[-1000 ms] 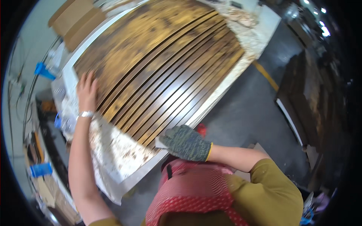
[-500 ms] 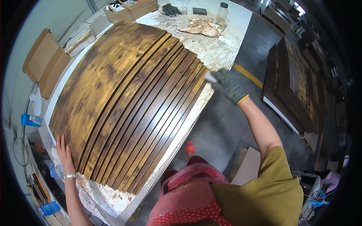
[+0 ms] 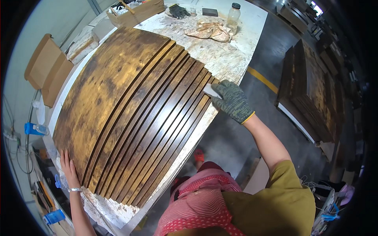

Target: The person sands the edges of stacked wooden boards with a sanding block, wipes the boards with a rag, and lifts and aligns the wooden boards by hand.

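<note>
Dark-and-amber wood-grain boards (image 3: 114, 74) lie in a stepped stack, each lower one showing a strip on the right. My right hand (image 3: 233, 101), in a grey-green knit glove with a yellow cuff, is closed on a small white pad (image 3: 212, 91). That pad touches the far right ends of the lower boards; whether it is cloth or a block I cannot make out. Bare, with a silver bracelet at the wrist, my left hand (image 3: 70, 172) rests with fingers stretched out against the near left edge of the top board.
The stained white table (image 3: 240, 55) carries a crumpled rag (image 3: 210, 31), a glass jar (image 3: 233, 17), a dark block (image 3: 210, 12), and a black glove (image 3: 179, 11). Open cardboard boxes (image 3: 49, 70) stand along the left and far sides. Another board stack (image 3: 307, 94) stands to the right.
My right hand with the white pad has moved nearer and slightly left, along the stepped ends of the boards. My left hand stays at the board's edge.
</note>
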The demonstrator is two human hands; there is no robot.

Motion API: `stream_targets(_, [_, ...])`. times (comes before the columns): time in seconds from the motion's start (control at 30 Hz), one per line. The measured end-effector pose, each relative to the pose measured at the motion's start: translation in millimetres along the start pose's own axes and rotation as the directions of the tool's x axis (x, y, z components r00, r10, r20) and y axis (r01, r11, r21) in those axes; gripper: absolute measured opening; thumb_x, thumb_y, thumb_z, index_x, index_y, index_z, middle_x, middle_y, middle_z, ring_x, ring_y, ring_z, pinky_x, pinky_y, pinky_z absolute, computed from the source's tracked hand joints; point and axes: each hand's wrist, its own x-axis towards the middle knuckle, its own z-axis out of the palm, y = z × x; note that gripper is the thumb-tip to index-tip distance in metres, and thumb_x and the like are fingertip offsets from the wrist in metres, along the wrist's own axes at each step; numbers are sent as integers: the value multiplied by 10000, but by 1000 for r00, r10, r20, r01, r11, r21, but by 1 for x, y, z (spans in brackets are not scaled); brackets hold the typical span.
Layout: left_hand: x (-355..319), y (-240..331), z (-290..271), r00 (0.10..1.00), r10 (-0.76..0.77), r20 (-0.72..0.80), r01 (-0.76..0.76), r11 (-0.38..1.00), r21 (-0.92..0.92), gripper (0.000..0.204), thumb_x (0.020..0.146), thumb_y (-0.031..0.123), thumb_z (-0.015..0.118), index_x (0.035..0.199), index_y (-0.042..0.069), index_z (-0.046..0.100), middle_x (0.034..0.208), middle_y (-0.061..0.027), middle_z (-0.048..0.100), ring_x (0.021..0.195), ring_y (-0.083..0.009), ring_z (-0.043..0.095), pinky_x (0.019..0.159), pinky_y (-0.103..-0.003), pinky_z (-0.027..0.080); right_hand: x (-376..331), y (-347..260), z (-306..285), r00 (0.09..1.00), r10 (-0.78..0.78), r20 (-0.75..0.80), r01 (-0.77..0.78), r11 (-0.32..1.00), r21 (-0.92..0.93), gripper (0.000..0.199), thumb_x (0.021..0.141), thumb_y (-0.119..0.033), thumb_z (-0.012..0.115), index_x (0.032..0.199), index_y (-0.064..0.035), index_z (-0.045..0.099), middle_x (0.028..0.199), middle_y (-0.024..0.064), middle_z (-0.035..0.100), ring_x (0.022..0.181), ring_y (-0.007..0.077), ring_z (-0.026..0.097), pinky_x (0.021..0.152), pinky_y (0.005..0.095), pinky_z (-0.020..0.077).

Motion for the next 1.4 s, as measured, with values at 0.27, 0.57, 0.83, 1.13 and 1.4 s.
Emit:
stream_targets(0.27, [0,-2,0,1000,2,-5,-2,1000,12,520,1046,358,341,1487,91,419,1589,-128,291,1471,-313,239,1208,-415,137,-5,-4,14,971,109,-215,-107,994,24,442,857,-344,660,1214,-84,651,1125,196,631,1023,362,608,902,458,484])
stream_targets(0.57, [6,-5,10,995,49,-93,-46,998,29,470,1036,307,415,1445,81,471,1531,-163,367,1412,-343,325,1178,-428,205,-80,-141,41,976,-56,-209,62,998,26,449,821,-339,676,1201,-102,652,1112,177,632,1018,351,605,885,465,487])
stream_targets(0.83, [7,1,22,971,104,-216,-110,994,-15,449,1022,359,446,1417,156,510,1461,-214,440,1346,-385,370,1156,-472,230,-141,-295,52,963,-238,-123,261,939,226,466,746,-284,696,1147,-52,644,927,142,580,845,309,575,733,448,477])
stream_targets(1.13, [7,10,20,967,163,-195,-148,985,92,468,1024,380,430,1415,131,497,1449,-214,455,1392,-337,350,1174,-493,187,-182,-421,77,755,-655,44,551,669,499,392,794,-243,637,1128,-39,612,911,123,605,838,287,621,711,430,491])
stream_targets(1.4, [4,13,22,974,56,-219,-56,998,9,466,1023,386,430,1411,137,494,1461,-211,440,1385,-351,350,1173,-506,192,-130,-387,36,797,-604,6,552,733,397,218,781,-235,652,932,-79,636,792,110,608,717,275,629,653,421,497])
